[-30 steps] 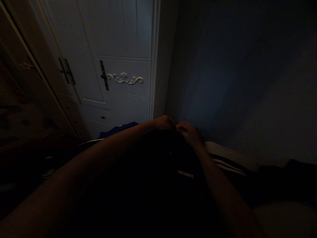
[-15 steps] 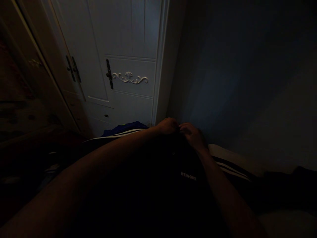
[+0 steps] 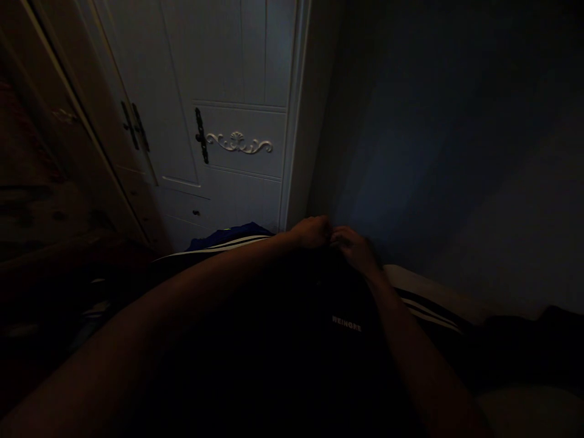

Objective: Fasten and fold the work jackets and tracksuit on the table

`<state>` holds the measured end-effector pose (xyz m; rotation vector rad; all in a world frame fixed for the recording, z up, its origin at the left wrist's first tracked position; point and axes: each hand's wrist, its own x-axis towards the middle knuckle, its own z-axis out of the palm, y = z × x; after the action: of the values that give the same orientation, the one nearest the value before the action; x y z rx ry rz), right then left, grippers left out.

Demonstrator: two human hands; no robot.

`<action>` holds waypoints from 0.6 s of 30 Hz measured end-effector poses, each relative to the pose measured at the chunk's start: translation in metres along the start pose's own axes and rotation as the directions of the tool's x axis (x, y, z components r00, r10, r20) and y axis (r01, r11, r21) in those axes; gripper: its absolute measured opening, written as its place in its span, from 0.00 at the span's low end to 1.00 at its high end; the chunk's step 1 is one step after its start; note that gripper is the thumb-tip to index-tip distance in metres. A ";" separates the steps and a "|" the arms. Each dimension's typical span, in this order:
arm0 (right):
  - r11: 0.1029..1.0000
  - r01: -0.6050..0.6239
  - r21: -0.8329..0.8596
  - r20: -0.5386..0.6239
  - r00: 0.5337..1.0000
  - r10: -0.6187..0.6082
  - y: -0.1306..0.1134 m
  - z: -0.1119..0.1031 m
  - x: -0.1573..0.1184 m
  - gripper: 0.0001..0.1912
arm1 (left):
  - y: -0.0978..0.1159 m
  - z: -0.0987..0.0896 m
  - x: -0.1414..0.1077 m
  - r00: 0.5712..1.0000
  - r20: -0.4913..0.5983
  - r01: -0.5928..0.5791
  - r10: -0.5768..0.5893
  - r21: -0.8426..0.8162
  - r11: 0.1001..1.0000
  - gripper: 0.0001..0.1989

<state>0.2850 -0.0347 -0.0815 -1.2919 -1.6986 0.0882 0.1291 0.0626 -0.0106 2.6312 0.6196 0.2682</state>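
Note:
Both hands meet at the far edge of a black garment with light lettering [image 3: 347, 323], which spreads dark across the lower middle. My left hand [image 3: 312, 232] is closed at that edge, its fingers curled in. Close beside it on the right, my right hand [image 3: 356, 248] has its fingers bent and pinched together toward the left hand. Both seem to grip the dark cloth, though deep shadow hides the exact spot between the fingertips. Dark fabric with white stripes [image 3: 429, 313] shows right of my right forearm, and similar stripes lie beyond my left forearm.
A white wardrobe [image 3: 241, 201] with dark handles and a carved ornament stands ahead on the left. To the right rises a plain, shadowed wall [image 3: 410, 152]. Blue cloth [image 3: 241, 231] lies before the wardrobe. Dim items sit at far left.
My left hand has turned slightly and its knuckles sit a little further right. A small light spot on the black garment has faded. The right hand has barely shifted.

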 end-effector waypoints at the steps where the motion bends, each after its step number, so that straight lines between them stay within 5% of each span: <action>1: 1.000 -0.013 0.006 0.001 1.000 0.013 0.001 0.001 0.000 0.06 | 0.000 0.000 -0.001 1.000 -0.010 0.000 0.000 0.007 1.000 0.16; 10: 0.998 -0.031 -0.051 -0.044 0.999 0.029 0.007 0.009 -0.003 0.07 | 0.001 -0.005 -0.004 0.997 0.037 -0.074 0.074 0.004 0.997 0.23; 18: 0.988 -0.093 -0.126 -0.016 0.996 0.092 -0.003 0.009 0.000 0.06 | 0.001 0.001 -0.001 0.996 0.017 -0.086 0.085 0.069 0.994 0.20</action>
<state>0.2760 -0.0317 -0.0845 -1.4631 -1.6576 0.0293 0.1292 0.0608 -0.0108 2.7282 0.5215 0.2575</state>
